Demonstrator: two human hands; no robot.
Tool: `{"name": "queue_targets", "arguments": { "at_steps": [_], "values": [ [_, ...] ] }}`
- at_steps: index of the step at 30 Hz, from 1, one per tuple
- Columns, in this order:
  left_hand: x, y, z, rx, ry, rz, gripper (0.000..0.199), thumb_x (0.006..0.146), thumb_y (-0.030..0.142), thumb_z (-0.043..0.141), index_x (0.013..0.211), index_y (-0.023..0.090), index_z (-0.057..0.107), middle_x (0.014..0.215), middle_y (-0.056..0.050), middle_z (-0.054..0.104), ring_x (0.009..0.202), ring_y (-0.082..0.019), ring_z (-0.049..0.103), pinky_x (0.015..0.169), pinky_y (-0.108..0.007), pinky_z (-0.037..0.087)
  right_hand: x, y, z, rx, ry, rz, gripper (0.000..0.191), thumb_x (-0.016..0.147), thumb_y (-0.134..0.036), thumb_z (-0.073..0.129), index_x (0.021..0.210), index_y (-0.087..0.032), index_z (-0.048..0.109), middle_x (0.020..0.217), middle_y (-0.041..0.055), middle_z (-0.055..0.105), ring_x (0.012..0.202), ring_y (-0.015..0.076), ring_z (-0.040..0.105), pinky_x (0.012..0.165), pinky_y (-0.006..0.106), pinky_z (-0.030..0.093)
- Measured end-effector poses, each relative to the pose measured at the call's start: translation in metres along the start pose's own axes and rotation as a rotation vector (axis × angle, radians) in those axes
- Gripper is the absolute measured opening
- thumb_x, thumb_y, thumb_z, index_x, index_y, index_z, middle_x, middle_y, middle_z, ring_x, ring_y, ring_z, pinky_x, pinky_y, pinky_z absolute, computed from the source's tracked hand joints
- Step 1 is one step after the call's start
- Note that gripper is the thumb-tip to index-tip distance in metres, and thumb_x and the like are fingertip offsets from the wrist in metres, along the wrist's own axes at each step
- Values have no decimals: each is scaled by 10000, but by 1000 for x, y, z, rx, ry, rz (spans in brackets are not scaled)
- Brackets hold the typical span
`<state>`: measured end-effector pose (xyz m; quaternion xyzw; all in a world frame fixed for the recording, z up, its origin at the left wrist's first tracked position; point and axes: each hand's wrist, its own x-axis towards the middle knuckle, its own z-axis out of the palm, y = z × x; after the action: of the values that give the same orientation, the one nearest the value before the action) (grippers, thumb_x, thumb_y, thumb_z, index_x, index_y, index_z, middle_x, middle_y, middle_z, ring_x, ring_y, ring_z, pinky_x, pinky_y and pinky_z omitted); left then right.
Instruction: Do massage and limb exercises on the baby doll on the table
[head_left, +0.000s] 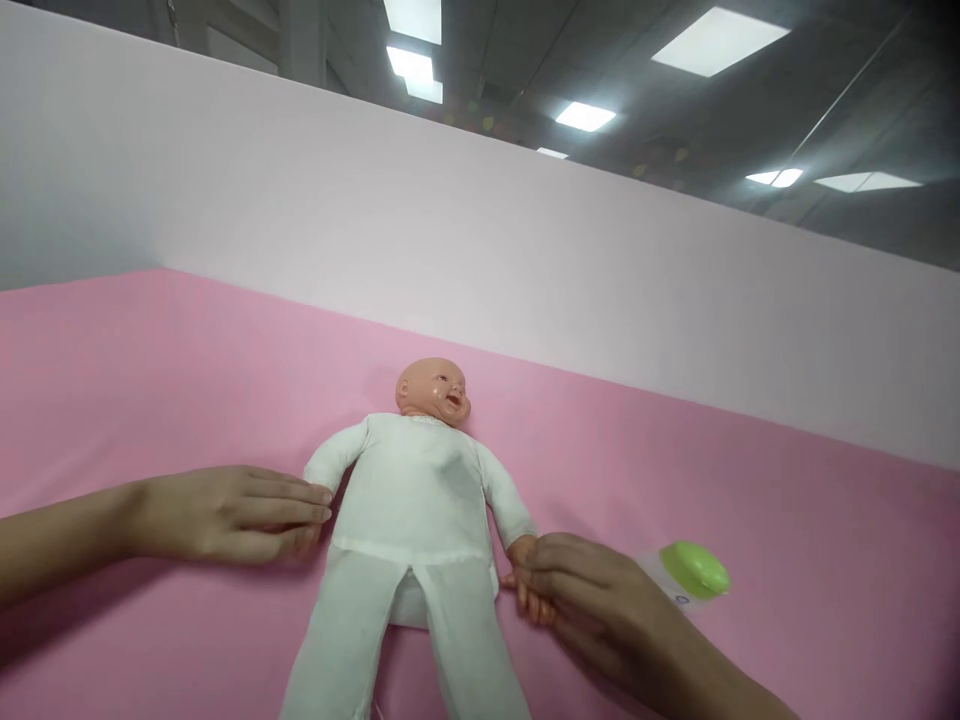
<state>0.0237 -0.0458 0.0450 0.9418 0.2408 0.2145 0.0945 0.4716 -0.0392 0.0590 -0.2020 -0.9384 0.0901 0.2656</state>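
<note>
A baby doll (412, 500) in a white cloth suit lies on its back on a pink sheet (187, 370), its plastic head tilted toward the far side. My left hand (232, 515) rests at the end of the doll's sleeve on the left of the view, with the fingertips covering the doll's hand. Whether it grips there, I cannot tell. My right hand (592, 590) closes around the doll's small plastic hand (529, 585). Just beyond it lies a white packet with a green lid (694, 570), partly hidden by my right hand.
The pink sheet spreads around the doll and runs up to a pale white wall (450, 220) along the far side. Above the wall, a dark ceiling with bright panel lights shows. No other person appears.
</note>
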Motion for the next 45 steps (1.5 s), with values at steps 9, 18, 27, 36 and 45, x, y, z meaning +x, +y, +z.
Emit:
{"name": "queue_targets", "arguments": {
  "at_steps": [9, 18, 27, 36, 45],
  "values": [
    [86, -54, -23, -485, 827, -814, 332, 820, 513, 738, 929, 207, 674, 1071, -95, 755, 976, -248, 711, 830, -374, 581, 104, 82, -25, 372, 451, 956, 195, 833, -332, 789, 825, -140, 752, 989, 141, 799, 914, 261, 762, 700, 303, 626],
    [92, -138, -8, -634, 357, -1286, 266, 520, 305, 863, 583, 193, 631, 612, -48, 649, 591, -189, 607, 554, -303, 479, 127, 141, 16, 146, 95, 1228, 276, 695, -233, 868, 591, -156, 623, 629, 118, 719, 680, 235, 719, 536, 247, 487],
    [71, -84, -16, -217, 788, -745, 394, 814, 549, 726, 991, 196, 732, 1045, -106, 762, 957, -245, 723, 838, -353, 588, 95, 75, -25, 351, 441, 621, 338, 843, -407, 785, 1061, -150, 761, 1146, 139, 790, 1066, 286, 763, 903, 384, 635],
    [0, -8, 3, 132, 268, -150, 191, 966, 366, 602, 1012, 299, 774, 965, -71, 775, 882, -229, 758, 775, -309, 643, -2, -10, -8, -435, 78, -281, 282, 1012, -88, 550, 1229, -191, 698, 1077, 105, 804, 1024, 226, 780, 901, 352, 661],
    [14, 8, 0, 106, 347, -124, 185, 973, 340, 612, 1005, 289, 786, 922, -44, 776, 836, -193, 759, 772, -259, 627, 2, 7, -9, -263, 307, -40, 302, 965, -144, 648, 1246, -227, 719, 1076, 77, 813, 931, 217, 803, 802, 301, 686]
  ]
}}
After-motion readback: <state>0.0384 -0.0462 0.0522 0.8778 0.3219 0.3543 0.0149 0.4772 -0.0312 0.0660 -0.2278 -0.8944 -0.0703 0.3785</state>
